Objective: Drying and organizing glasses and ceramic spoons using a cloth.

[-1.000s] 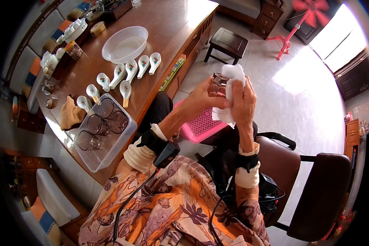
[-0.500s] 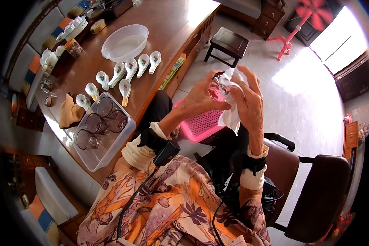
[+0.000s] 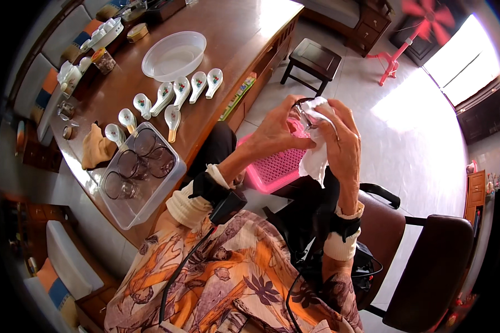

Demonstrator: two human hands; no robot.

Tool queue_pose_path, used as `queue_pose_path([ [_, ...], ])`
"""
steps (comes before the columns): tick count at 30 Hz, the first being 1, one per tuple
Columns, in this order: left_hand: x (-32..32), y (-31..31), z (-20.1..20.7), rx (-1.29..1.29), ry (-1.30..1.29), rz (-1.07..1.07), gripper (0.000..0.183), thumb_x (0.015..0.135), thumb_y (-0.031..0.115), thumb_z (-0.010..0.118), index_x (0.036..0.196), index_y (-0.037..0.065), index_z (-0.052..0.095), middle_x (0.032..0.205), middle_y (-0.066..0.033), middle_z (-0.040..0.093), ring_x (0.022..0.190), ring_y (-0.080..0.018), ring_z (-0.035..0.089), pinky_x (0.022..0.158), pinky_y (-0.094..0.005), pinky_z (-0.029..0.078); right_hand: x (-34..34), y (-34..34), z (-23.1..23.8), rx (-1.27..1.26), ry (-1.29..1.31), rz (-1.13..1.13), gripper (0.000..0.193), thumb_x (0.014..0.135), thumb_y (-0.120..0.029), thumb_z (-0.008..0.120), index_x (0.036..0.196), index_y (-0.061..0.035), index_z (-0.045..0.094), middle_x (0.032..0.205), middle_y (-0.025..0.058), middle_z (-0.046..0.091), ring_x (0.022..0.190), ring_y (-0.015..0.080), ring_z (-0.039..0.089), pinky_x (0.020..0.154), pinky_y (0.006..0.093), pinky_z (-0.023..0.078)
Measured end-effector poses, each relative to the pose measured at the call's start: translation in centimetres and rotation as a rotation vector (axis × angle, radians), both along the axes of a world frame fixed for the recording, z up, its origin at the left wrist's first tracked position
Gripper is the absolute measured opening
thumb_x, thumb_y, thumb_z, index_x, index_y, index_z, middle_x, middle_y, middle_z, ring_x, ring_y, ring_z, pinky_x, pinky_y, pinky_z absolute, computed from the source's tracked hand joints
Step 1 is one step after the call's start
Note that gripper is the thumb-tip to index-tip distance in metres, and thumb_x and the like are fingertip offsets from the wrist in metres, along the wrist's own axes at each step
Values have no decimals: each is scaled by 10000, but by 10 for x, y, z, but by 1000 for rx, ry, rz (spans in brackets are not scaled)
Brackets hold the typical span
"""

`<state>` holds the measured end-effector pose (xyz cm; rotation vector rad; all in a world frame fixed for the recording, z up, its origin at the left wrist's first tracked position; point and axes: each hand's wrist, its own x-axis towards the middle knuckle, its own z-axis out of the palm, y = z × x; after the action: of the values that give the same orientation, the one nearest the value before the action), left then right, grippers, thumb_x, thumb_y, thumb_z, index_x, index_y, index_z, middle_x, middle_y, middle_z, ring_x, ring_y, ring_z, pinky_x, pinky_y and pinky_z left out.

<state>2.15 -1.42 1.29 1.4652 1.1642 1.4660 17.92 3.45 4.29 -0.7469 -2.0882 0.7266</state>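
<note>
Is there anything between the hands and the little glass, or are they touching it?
The left hand grips the small glass directly, nothing between. The right hand presses a white cloth against it, so the cloth lies between that hand and the glass.

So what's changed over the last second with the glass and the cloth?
The right hand has worked the white cloth round the small glass: a second ago the cloth was bunched above it, now it hangs below the fingers. The left hand still grips the glass from the side. Nothing was let go. The spoons, clear bowl and tray of glasses on the table stayed put.
</note>
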Motion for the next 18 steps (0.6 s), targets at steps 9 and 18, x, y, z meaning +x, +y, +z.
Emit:
queue_pose_path([
  [9, -6, 6, -17, -21, -38, 90, 796, 568, 291, 815, 1186, -9, 413, 998, -129, 581, 860, -188, 582, 754, -263, 484, 1, 20, -23, -172, 256, -212, 212, 904, -171, 535, 894, 19, 631, 748, 74, 600, 698, 123, 536, 643, 268, 438],
  [18, -22, -3, 25, -172, -735, -24, 686, 663, 444, 749, 1119, 23, 457, 869, -123, 534, 731, -188, 565, 579, -298, 488, -18, -12, -11, -307, 62, -68, 185, 875, -135, 552, 1001, -21, 625, 688, -20, 550, 646, 65, 474, 577, 227, 393],
])
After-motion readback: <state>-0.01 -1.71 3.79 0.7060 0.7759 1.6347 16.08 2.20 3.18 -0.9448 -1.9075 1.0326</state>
